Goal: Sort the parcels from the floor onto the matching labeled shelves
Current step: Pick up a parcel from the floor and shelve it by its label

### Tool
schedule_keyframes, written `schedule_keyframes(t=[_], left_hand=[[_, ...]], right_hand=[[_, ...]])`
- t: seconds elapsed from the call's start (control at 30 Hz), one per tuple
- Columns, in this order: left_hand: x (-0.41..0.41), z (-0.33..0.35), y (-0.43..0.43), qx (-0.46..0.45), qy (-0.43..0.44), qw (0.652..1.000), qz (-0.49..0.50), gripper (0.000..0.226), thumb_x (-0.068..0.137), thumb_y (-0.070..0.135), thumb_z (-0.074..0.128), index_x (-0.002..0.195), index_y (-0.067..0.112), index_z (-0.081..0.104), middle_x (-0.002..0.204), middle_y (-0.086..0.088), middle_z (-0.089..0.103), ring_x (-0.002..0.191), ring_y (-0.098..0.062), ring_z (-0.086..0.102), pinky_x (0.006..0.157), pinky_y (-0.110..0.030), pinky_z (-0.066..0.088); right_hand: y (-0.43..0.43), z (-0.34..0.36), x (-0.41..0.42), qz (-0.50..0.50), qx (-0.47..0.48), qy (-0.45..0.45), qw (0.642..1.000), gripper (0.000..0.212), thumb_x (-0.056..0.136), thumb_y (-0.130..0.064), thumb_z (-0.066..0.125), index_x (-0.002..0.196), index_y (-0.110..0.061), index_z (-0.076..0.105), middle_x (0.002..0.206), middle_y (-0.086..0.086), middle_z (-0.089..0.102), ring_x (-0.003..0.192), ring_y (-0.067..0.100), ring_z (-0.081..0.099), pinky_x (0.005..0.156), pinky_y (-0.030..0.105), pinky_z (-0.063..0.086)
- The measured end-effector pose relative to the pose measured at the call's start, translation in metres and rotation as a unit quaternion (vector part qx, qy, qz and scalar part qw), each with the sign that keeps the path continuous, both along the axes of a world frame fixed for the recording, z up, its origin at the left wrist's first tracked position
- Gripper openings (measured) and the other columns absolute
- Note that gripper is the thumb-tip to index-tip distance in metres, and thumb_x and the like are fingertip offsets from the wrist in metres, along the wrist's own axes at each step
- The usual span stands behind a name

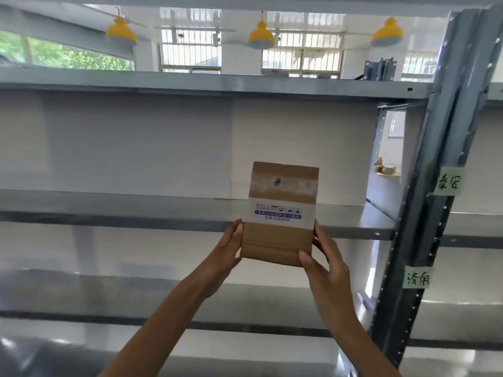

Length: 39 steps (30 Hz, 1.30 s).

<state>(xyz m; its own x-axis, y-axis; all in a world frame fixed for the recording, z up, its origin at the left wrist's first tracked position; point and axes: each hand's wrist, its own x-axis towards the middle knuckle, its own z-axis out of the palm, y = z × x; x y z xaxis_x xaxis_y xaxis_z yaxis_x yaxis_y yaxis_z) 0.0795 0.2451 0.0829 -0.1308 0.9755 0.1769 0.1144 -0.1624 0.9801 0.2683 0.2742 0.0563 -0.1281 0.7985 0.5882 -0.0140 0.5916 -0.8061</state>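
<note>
A small brown cardboard parcel (pixel 281 213) with clear tape and a white-and-blue printed band is held up in front of the metal shelf unit. My left hand (pixel 227 247) grips its lower left edge and my right hand (pixel 325 261) grips its lower right corner. The parcel hangs at the height of the middle shelf board (pixel 136 210), which is bare. Two green handwritten labels are stuck on the right upright: an upper label (pixel 449 182) beside the middle shelf and a lower label (pixel 417 277) beside the shelf below.
The dark metal upright (pixel 424 202) stands at the right, close to the parcel. An upper shelf board (pixel 190 84) runs above, lower shelf boards (pixel 136 303) below. Yellow lamps (pixel 260 35) hang by barred windows beyond. Boxes (pixel 386 168) lie far behind the rack.
</note>
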Motion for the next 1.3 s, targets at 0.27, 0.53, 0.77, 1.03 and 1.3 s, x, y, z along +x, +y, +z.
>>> schedule_keyframes(t=[0.27,0.53,0.77,1.03,1.3], left_hand=[[-0.076,-0.004,-0.01,-0.011,-0.031,0.999,-0.026,0.053,0.081,0.059,0.024,0.132,0.047,0.032,0.143,0.007,0.041,0.132,-0.016,0.041,0.112,-0.039,0.034],[-0.14,0.002,0.012,0.017,-0.005,1.0,0.016,0.033,0.087,0.056,0.027,0.116,0.054,0.043,0.13,0.013,0.053,0.124,-0.014,0.05,0.105,-0.034,0.041],[-0.205,0.023,0.043,0.021,-0.008,1.0,0.0,0.041,0.09,0.054,0.031,0.127,0.045,0.044,0.133,0.005,0.053,0.125,-0.018,0.05,0.107,-0.041,0.042],[-0.263,0.031,0.063,0.054,-0.01,0.993,0.106,0.076,0.066,0.067,0.054,0.118,0.012,0.047,0.112,-0.009,0.06,0.096,-0.02,0.062,0.073,-0.027,0.057],[-0.324,0.044,0.063,0.104,0.076,0.98,0.153,0.052,0.071,0.045,0.065,0.105,0.015,0.04,0.104,-0.006,0.056,0.092,-0.017,0.062,0.061,-0.02,0.054]], right_hand=[[-0.003,0.003,-0.08,0.025,-0.004,-0.009,1.0,0.056,0.085,-0.039,0.059,0.135,-0.04,0.034,0.138,-0.008,0.048,0.114,-0.02,0.043,0.082,-0.003,0.04],[0.029,0.01,-0.139,0.06,0.013,-0.016,0.998,0.054,0.086,-0.034,0.055,0.134,-0.045,0.034,0.136,-0.013,0.049,0.121,0.007,0.05,0.086,0.002,0.044],[0.061,0.03,-0.195,0.107,0.015,-0.003,0.994,0.054,0.085,-0.033,0.053,0.135,-0.042,0.034,0.14,-0.011,0.046,0.122,0.001,0.048,0.089,0.006,0.045],[0.061,0.045,-0.272,0.047,0.034,-0.097,0.994,0.095,0.072,-0.064,0.055,0.147,-0.037,0.003,0.146,-0.015,0.026,0.13,0.004,0.035,0.107,0.03,0.04],[0.052,0.063,-0.357,-0.044,-0.022,-0.155,0.987,0.128,0.051,-0.069,0.066,0.147,-0.028,-0.008,0.148,-0.006,0.018,0.135,0.018,0.028,0.108,0.042,0.039]])
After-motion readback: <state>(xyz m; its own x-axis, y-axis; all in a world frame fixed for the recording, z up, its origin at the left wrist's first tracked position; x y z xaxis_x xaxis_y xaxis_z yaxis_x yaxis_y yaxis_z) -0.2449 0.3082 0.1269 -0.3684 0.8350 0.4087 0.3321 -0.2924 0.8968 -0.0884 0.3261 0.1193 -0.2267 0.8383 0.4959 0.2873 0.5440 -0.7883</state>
